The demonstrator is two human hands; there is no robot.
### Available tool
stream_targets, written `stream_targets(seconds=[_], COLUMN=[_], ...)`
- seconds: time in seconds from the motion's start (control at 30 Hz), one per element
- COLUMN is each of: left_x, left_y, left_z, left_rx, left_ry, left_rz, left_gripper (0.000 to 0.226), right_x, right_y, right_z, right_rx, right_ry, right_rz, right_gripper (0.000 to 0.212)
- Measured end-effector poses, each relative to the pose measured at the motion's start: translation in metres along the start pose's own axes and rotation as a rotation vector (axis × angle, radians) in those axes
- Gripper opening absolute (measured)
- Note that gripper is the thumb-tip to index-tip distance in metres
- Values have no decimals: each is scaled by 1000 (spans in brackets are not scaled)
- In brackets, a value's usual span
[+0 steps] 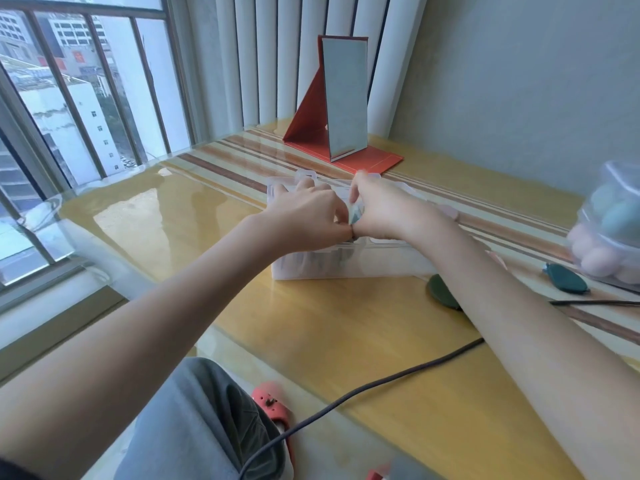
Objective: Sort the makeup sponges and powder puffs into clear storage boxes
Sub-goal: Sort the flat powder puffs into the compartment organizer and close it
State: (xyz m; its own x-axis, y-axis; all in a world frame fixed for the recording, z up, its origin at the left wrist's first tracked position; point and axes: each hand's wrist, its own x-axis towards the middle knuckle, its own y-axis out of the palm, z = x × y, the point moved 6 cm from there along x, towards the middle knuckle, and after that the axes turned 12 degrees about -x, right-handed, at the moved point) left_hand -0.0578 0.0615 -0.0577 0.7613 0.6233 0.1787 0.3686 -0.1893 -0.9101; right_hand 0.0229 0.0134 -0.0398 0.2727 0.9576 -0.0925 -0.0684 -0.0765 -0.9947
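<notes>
A clear storage box [346, 266] stands mid-table with dark puffs showing through its front wall. Both hands meet above its open top. My left hand [308, 213] and my right hand [377, 209] together pinch a small pale green-grey puff [355, 213] between their fingertips. Two dark green puffs lie loose on the table: one [441, 292] just right of the box, partly behind my right forearm, another [566, 278] farther right. A second clear container [609, 223] at the right edge holds pink and teal egg-shaped sponges.
A red folding mirror [343, 105] stands at the back of the striped, glass-topped table [166, 216]. A dark cable [363, 389] runs across the front of the table. Barred windows [69, 98] are to the left. A red shoe [273, 407] is on the floor below.
</notes>
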Motion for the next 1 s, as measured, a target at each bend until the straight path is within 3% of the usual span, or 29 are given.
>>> stream_targets(seconds=[0.07,0.27,0.33,0.4,0.57,0.87,1.0], left_x=[-1,-5,-6,-7,-5,-2,-3], left_y=[2,1,1,0,0,4,4], left_z=[0,-2,-4,-4,-3,2,4], left_rx=[36,79,108,146,179,206,190], left_ry=[13,5,-19,-32,-27,-30,-27], left_rz=[39,77,85,106,133,103,89], left_gripper=[29,33,37,41,43,46,45], right_x=[-2,0,-4,-4,-11,-14,-18], right_y=[0,8,7,5,3,-6,-16], right_z=[-2,6,12,14,9,22,14], right_rx=[19,-116,-221,-282,-251,-493,-302], right_ry=[44,113,92,58,34,-50,-40], right_rz=[-51,140,204,153,113,257,413], right_gripper=[50,73,62,12,33,28,23])
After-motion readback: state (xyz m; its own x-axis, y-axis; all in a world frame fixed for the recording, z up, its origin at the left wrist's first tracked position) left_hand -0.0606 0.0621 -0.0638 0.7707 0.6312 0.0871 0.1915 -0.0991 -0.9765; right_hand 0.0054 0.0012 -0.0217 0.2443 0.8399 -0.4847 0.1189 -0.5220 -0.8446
